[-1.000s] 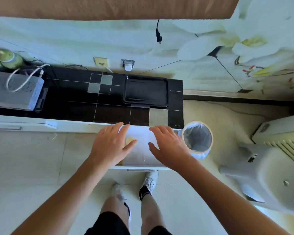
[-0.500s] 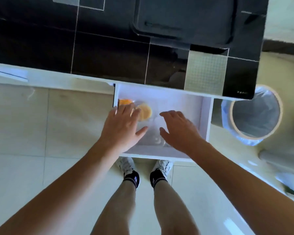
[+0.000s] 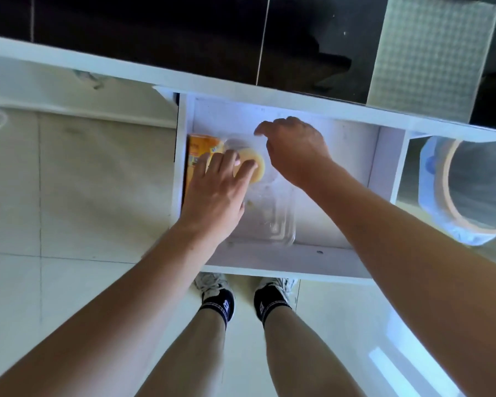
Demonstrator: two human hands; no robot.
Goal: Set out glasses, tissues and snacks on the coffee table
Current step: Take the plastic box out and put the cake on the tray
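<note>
Inside open white drawer (image 3: 312,256), we are resting left hand (image 3: 216,196), fingers straight, on round yellow snack (image 3: 255,167) beside orange packet (image 3: 202,147); right hand (image 3: 295,147) hovering, loosely curled, holding nothing.

Bare drawer floor (image 3: 335,196) beside clear container (image 3: 272,216)

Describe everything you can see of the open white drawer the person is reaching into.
The white drawer is pulled out from under a dark-topped cabinet, over a pale tiled floor. It looks like painted board: flat bottom, low walls, plain front edge. Inside, at its left end, lie an orange packet, a round yellowish snack and clear plastic wrapping. The left hand lies over the snacks with straight fingers; the right hand hovers above, loosely curled.
</note>
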